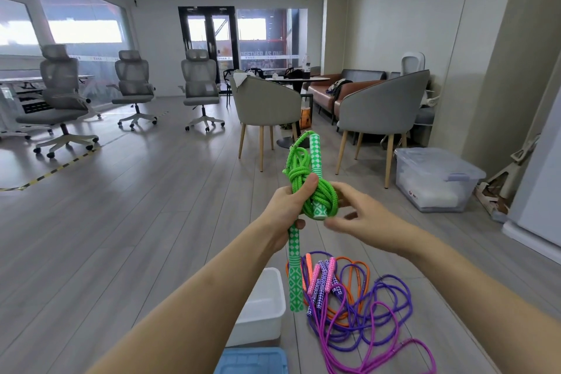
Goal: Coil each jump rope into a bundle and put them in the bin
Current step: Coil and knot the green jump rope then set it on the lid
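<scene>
A green braided jump rope with green-and-white patterned handles (306,188) is clenched in the left hand (288,206), its long axis near upright, tilted slightly. One handle points down below the fist; the other points up above it, beside the coiled cord. A knot of loops bulges just right of the grip. The right hand (364,215) is held loosely curled, fingertips touching the knot. Below the grip, tangled purple, orange and pink ropes (358,307) are spread beside a white plastic bin (264,310).

Office lounge: mesh swivel chairs (60,91), sofa (349,85), round mtg table (299,79).
</scene>
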`<action>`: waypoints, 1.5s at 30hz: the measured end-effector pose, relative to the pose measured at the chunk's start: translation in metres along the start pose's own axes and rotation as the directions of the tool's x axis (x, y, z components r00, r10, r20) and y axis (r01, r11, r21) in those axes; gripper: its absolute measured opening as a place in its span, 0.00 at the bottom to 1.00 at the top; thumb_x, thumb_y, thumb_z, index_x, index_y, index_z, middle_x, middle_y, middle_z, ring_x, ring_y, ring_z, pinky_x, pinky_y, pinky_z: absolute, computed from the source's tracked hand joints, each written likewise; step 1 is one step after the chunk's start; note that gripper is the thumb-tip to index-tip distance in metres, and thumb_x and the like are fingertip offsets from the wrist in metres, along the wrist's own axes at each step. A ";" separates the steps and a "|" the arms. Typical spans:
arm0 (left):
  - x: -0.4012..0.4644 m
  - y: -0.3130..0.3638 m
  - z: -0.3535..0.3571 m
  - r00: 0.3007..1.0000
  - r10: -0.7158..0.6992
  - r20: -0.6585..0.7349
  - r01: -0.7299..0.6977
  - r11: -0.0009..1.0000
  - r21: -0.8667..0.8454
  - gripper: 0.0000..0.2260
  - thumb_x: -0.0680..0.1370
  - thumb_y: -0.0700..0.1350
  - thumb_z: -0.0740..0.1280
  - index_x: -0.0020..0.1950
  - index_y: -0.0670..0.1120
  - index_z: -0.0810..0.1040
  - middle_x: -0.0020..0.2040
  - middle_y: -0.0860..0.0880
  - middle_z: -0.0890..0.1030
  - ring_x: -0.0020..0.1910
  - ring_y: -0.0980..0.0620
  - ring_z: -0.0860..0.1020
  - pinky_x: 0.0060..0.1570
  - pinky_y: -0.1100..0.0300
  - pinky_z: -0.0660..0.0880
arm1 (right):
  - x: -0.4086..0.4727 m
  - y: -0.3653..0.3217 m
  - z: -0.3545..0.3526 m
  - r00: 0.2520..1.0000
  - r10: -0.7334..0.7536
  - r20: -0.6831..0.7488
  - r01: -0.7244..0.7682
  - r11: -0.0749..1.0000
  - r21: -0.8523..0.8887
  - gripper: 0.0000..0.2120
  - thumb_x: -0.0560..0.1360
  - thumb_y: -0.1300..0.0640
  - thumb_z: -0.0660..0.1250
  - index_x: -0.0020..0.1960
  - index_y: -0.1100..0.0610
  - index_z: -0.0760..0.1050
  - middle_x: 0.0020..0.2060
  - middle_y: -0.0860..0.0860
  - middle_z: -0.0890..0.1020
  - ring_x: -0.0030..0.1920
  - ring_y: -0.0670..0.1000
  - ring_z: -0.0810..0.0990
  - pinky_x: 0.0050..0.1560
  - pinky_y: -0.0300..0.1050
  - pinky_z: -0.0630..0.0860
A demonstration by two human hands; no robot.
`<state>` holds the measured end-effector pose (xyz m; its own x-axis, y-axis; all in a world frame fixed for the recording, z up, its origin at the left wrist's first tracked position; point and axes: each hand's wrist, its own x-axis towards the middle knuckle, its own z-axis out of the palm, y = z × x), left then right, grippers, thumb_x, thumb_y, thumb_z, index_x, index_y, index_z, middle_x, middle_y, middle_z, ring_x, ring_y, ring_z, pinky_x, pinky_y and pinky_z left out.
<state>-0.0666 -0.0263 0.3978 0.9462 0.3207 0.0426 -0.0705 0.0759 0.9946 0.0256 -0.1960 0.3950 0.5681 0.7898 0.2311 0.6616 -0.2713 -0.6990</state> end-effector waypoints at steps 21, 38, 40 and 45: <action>-0.005 -0.010 0.018 0.960 0.279 0.010 -0.279 0.957 0.079 0.18 0.80 0.45 0.71 0.68 0.52 0.71 0.57 0.47 0.83 0.54 0.52 0.85 0.54 0.55 0.82 | 0.010 -0.017 0.019 0.943 0.096 -0.320 0.066 0.886 0.460 0.12 0.85 0.62 0.61 0.53 0.57 0.84 0.47 0.54 0.87 0.47 0.46 0.85 0.45 0.36 0.80; 0.009 0.011 -0.049 0.823 0.368 -0.432 -0.407 0.914 0.003 0.14 0.81 0.45 0.70 0.62 0.50 0.67 0.51 0.42 0.87 0.51 0.44 0.86 0.53 0.43 0.82 | -0.016 -0.024 0.052 0.957 0.085 0.277 -0.134 0.978 0.162 0.05 0.83 0.57 0.66 0.54 0.59 0.77 0.41 0.51 0.86 0.39 0.44 0.84 0.41 0.32 0.74; 0.007 0.007 -0.051 0.857 0.346 -0.381 -0.367 0.930 0.019 0.14 0.82 0.46 0.69 0.63 0.52 0.66 0.52 0.43 0.87 0.52 0.45 0.86 0.54 0.43 0.82 | -0.010 -0.019 0.060 0.971 0.092 0.219 -0.116 0.988 0.100 0.03 0.82 0.55 0.69 0.49 0.54 0.78 0.40 0.49 0.86 0.39 0.42 0.84 0.41 0.32 0.73; 0.010 -0.001 -0.046 0.890 0.330 -0.314 -0.332 0.942 0.049 0.16 0.82 0.48 0.68 0.66 0.46 0.68 0.53 0.47 0.87 0.53 0.45 0.85 0.48 0.48 0.82 | 0.007 -0.018 0.071 0.984 0.145 0.101 -0.160 0.973 0.168 0.10 0.78 0.52 0.73 0.55 0.51 0.75 0.43 0.49 0.86 0.34 0.38 0.81 0.37 0.33 0.73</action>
<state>-0.0717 0.0206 0.3933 0.7197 0.6072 0.3367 -0.3654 -0.0810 0.9273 -0.0170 -0.1466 0.3614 0.6054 0.7938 0.0578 0.4701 -0.2981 -0.8308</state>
